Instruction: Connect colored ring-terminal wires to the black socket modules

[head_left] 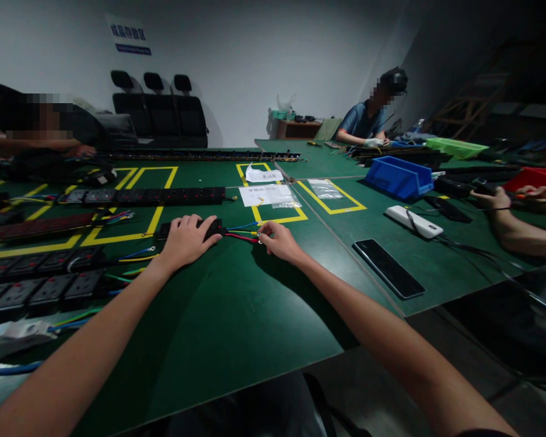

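Observation:
My left hand (188, 241) rests on a black power strip (215, 227) near the middle of the green table, its fingers wrapped over the body. Red, blue and yellow wires (239, 235) run out of the strip's right end. At their tips, my right hand (275, 240) pinches the wire ends between thumb and fingers; a small metal terminal shows at the fingertips. Just beyond my hands lies a white paper label (259, 195) with writing, beside a clear plastic bag (287, 199).
More power strips (84, 285) with loose wires fill the left side. At the right are a phone (388, 268), a white power bank (413, 222) and a blue bin (398, 177). Other people work at the left, far side and right of the table (255, 340).

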A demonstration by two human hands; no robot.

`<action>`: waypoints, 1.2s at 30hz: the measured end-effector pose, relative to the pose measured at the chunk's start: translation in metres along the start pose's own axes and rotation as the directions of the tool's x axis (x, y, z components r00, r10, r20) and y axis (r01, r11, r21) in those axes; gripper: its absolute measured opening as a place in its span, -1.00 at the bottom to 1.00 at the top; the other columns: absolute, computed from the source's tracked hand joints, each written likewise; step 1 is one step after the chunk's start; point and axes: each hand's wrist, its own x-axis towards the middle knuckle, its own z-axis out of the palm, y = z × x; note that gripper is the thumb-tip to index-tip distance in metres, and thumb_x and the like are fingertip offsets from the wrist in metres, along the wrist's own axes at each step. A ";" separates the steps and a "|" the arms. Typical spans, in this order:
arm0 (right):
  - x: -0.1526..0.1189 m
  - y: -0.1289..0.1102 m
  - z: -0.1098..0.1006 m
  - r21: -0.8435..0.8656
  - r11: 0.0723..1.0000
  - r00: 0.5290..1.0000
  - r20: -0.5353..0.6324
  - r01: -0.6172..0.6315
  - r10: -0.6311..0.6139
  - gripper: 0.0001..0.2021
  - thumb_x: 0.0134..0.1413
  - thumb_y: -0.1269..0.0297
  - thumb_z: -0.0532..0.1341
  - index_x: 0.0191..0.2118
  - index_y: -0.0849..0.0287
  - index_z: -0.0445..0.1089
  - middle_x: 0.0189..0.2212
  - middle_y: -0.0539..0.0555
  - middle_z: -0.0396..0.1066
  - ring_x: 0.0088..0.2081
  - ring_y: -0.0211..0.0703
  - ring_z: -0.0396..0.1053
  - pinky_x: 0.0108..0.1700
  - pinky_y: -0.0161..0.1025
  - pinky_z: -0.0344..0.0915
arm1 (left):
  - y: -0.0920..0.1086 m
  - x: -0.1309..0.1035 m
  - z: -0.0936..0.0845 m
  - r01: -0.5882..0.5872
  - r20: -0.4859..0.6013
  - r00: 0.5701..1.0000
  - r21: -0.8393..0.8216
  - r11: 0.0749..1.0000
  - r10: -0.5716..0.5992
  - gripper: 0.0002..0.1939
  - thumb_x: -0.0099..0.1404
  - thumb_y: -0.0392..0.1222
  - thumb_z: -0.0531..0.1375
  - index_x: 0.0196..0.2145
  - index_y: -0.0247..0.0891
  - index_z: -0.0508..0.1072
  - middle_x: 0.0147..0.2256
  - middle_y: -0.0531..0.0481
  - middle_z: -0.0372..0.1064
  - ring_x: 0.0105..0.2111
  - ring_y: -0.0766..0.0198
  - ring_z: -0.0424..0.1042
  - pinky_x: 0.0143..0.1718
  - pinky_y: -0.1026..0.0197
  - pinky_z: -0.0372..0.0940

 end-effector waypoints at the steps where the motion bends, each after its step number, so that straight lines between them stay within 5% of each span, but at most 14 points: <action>1: 0.000 0.000 0.000 0.003 1.000 1.000 -0.005 -0.015 0.015 -0.94 0.18 0.43 0.19 -0.22 0.17 0.34 -0.45 -0.09 0.44 -0.66 -0.40 0.32 -0.53 -0.43 0.24 | 0.000 0.000 0.000 0.002 0.001 1.000 -0.011 1.000 -0.002 -0.21 0.46 0.35 -0.26 0.37 -0.19 0.22 0.07 -0.37 0.35 0.03 -0.21 0.29 0.00 -0.12 0.13; 10: -0.001 0.000 0.000 0.048 0.996 0.997 0.002 -0.076 0.076 -0.51 0.15 0.47 0.16 0.21 0.23 0.18 -0.49 -0.11 0.48 -0.66 -0.35 0.34 -0.50 -0.41 0.29 | 0.000 -0.001 0.001 0.009 -0.002 1.000 0.027 1.000 -0.009 -0.25 0.47 0.34 -0.22 0.37 -0.16 0.22 0.06 -0.36 0.34 0.03 -0.18 0.29 -0.01 -0.08 0.13; 18: 0.001 0.004 0.000 0.014 0.997 0.997 -0.020 -0.070 0.070 -0.47 0.12 0.44 0.19 0.23 0.26 0.28 -0.48 -0.07 0.49 -0.64 -0.33 0.37 -0.47 -0.39 0.32 | 0.000 -0.001 0.001 0.003 -0.004 1.000 0.020 1.000 -0.003 -0.25 0.48 0.33 -0.23 0.37 -0.16 0.21 0.05 -0.34 0.34 0.02 -0.17 0.30 -0.01 -0.07 0.12; 24: 0.005 -0.003 -0.007 0.128 0.983 0.977 0.186 -0.130 0.105 -0.17 0.06 0.49 0.21 0.45 0.14 0.00 -0.51 -0.11 0.47 -0.65 -0.35 0.33 -0.60 -0.44 0.19 | 0.001 -0.001 0.001 0.006 -0.012 1.000 0.028 1.000 -0.005 -0.27 0.48 0.33 -0.20 0.35 -0.15 0.23 0.03 -0.33 0.35 0.02 -0.16 0.30 0.00 -0.07 0.12; 30: 0.012 -0.007 -0.011 0.189 0.969 0.943 0.322 -0.158 0.091 -0.10 0.06 0.50 0.22 0.49 0.09 -0.13 -0.49 -0.09 0.50 -0.64 -0.33 0.37 -0.59 -0.43 0.22 | 0.002 -0.002 0.001 0.016 -0.016 1.000 0.007 1.000 -0.016 -0.27 0.47 0.33 -0.19 0.35 -0.16 0.25 0.04 -0.34 0.36 0.02 -0.18 0.30 0.00 -0.09 0.11; 36: 0.011 0.000 -0.005 0.091 0.985 0.980 0.149 -0.144 0.129 -0.16 0.09 0.46 0.21 0.47 0.24 -0.11 -0.50 -0.08 0.48 -0.62 -0.30 0.38 -0.59 -0.43 0.18 | 0.000 -0.001 0.002 -0.004 -0.028 1.000 0.022 1.000 0.004 -0.25 0.48 0.32 -0.21 0.36 -0.17 0.24 0.03 -0.35 0.35 0.01 -0.19 0.31 -0.03 -0.08 0.13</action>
